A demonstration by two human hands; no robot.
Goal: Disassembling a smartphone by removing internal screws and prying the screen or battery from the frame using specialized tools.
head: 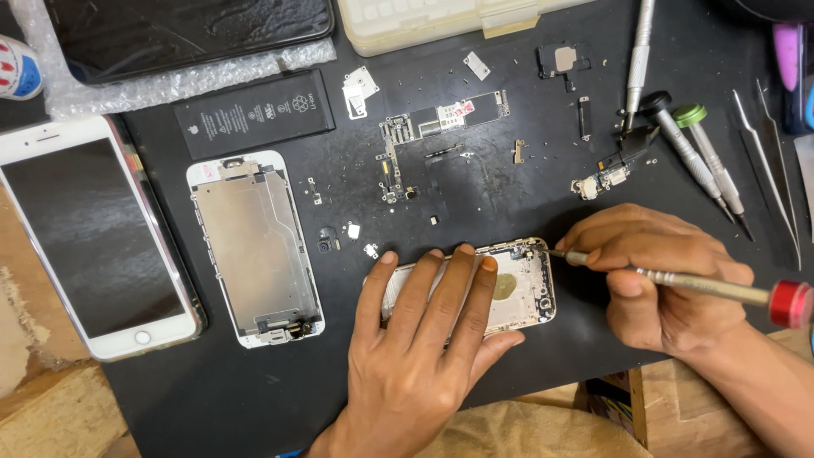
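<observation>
While the left hand (415,339) presses flat on the shell (517,284) of an opened phone, the right hand (657,280) is closed around a screwdriver (678,282) with a red cap, and its tip touches the upper right corner of the shell. The two hands are apart, one at each end of the shell, which lies on the black mat (526,195) directly under the left fingers.

I judge the stripping is already far along. Beyond the left hand the battery (254,113) lies out, and just left of this hand the screen (257,250) rests face down with its metal plate up. Above the fingers the board (445,123) sits alone, with small brackets and screws scattered around it. Beyond the right hand lies a connector cable (606,174), and next to it more screwdrivers (695,153) and tweezers (767,165).

Some small parts seem to remain inside the shell, but the left hand hides most of it, so I cannot tell how many. Far left of the hands lies a whole white phone (89,237).
</observation>
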